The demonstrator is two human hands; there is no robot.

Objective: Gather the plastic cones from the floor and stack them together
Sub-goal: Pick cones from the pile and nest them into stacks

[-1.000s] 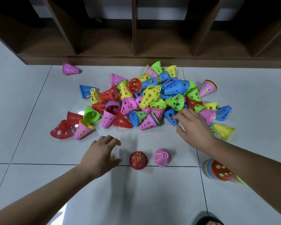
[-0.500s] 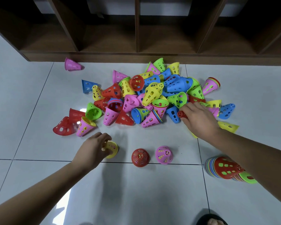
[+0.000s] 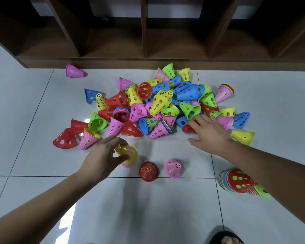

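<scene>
We see a heap of plastic cones (image 3: 165,104) in pink, red, yellow, green and blue spread over the white tiled floor (image 3: 165,208) in the middle of the frame, just below a dark wooden shelf unit (image 3: 143,41) that runs across the top. Our left hand (image 3: 102,157), left of centre, has its fingers curled around a yellow cone (image 3: 128,154), gripping it near the narrow end. Our right hand (image 3: 209,134), right of centre, lies spread and open at the lower right edge of the heap, its fingertips touching a red cone (image 3: 187,129); we cannot tell whether it grips it. Between the hands, lower down, a red cone (image 3: 148,171) and a pink cone (image 3: 174,167) stand upright side by side. At lower right a stack of nested cones (image 3: 236,181) lies on its side, partly hidden by the right forearm. A lone pink cone (image 3: 74,71) lies at upper left beside the shelf.
</scene>
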